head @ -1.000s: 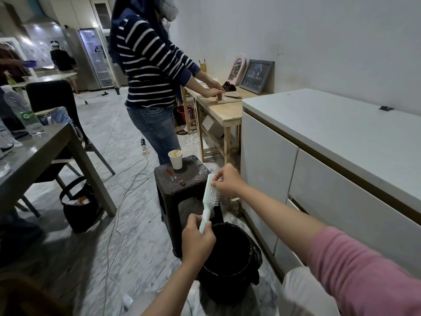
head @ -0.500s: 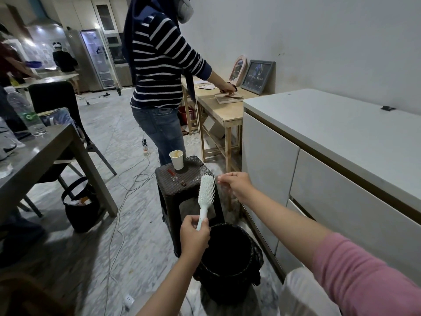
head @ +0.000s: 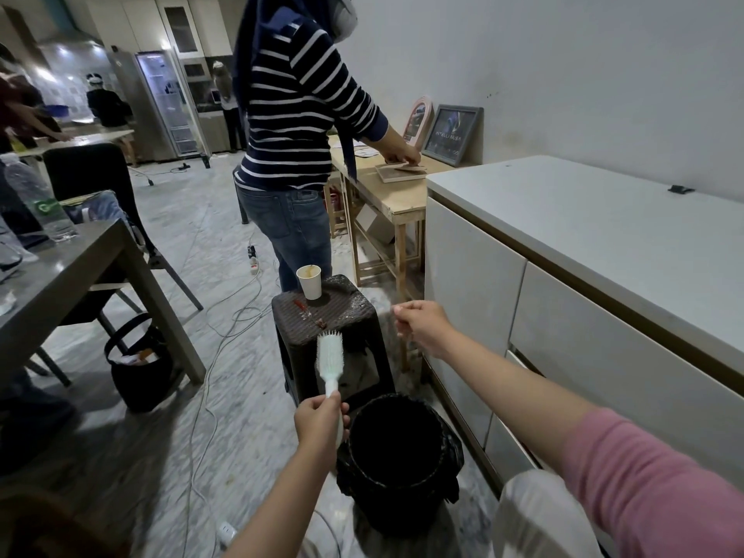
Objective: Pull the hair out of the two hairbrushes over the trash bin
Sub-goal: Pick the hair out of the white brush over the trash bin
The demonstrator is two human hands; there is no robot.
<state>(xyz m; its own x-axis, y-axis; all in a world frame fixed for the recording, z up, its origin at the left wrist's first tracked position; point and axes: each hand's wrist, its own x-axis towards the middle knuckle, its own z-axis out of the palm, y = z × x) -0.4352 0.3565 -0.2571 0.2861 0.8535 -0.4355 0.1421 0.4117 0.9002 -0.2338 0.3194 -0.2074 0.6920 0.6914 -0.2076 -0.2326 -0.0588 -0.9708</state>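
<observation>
A white hairbrush (head: 330,352) stands upright, bristle head up, just left of and above the rim of the black trash bin (head: 396,397). My left hand (head: 318,420) grips its handle. My right hand (head: 422,324) is raised to the right of the brush head, above the far side of the bin. Its fingertips are pinched together, and a faint thin strand of hair seems to hang from them. Only this one hairbrush is in view.
A dark stool (head: 322,312) with a paper cup (head: 309,281) stands right behind the bin. A person in a striped top (head: 294,134) works at a wooden table (head: 386,187) beyond it. The white cabinet (head: 563,235) is close on the right. At left are a grey table (head: 60,267), floor cables (head: 225,328) and a black bag (head: 137,368).
My right hand has pulled away from the bristles and moved right, fingers still pinched. The brush has turned to face me and dropped a little towards the bin.
</observation>
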